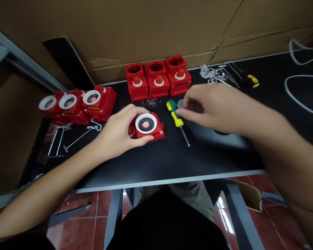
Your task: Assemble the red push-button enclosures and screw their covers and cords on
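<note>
My left hand (122, 132) is wrapped round a red box (159, 131) with a white ring and a dark round face, resting on the black table (146, 163). To the right lies a screwdriver (175, 113) with a green and yellow handle, its tip toward the table's front edge. My right hand (206, 104) hovers just right of that handle, fingers curled. A small round clear disc (180, 103) shows at its fingertips; whether the fingers touch it is unclear.
Three red boxes (158, 81) stand at the back. More red boxes with white rings (91, 98) are at the left, near metal rods (59, 140). Back right are rods with tangled strips (211, 73) and a yellow-black tool (253, 80). A white cable (292, 93) lies far right.
</note>
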Motion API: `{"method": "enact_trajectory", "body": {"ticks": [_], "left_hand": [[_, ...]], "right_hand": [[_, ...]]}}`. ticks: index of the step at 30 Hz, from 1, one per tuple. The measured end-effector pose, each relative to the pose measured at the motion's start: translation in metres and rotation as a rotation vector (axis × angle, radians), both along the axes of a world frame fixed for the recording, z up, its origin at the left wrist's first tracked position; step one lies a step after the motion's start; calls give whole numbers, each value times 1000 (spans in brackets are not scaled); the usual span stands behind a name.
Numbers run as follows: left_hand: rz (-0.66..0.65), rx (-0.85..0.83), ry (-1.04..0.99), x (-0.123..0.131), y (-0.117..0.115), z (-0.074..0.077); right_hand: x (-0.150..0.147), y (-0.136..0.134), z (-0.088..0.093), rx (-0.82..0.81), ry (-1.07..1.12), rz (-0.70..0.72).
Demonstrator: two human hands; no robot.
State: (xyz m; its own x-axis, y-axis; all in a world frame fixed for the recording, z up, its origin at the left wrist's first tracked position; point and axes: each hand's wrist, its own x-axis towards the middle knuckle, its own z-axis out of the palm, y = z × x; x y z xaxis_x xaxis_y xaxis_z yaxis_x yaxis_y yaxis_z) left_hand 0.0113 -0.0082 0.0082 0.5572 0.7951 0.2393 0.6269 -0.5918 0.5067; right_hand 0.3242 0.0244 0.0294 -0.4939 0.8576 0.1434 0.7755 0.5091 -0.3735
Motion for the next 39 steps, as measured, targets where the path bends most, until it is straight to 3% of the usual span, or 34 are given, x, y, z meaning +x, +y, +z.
{"method": "enact_trajectory", "body": {"ticks": [4,7,10,15,18,25,35,39], "left_hand": [[-7,2,-29,0,1,-1],[-7,-4,-30,0,1,-1],[-1,-17,-40,-1,1,-1],[-4,-33,-43,-1,1,-1],[-3,-36,-38,-1,2,-2],[-5,-4,-27,-1,3,-2],[26,-19,-6,0,3,-2],[20,-26,-20,-1,2,-2]], "right_hand": [[-28,-3,-19,-33,-295,-172],[-43,-5,-27,-95,-314,-223],[-38,0,-27,-163,-119,-206],[-20,7,-21,-208,607,-52],[-22,1,-18,-161,863,54],[-36,-23,-13,-76,958,123],[-37,-21,-15,-33,949,108],[-27,-18,-4,-28,895,265]]}}
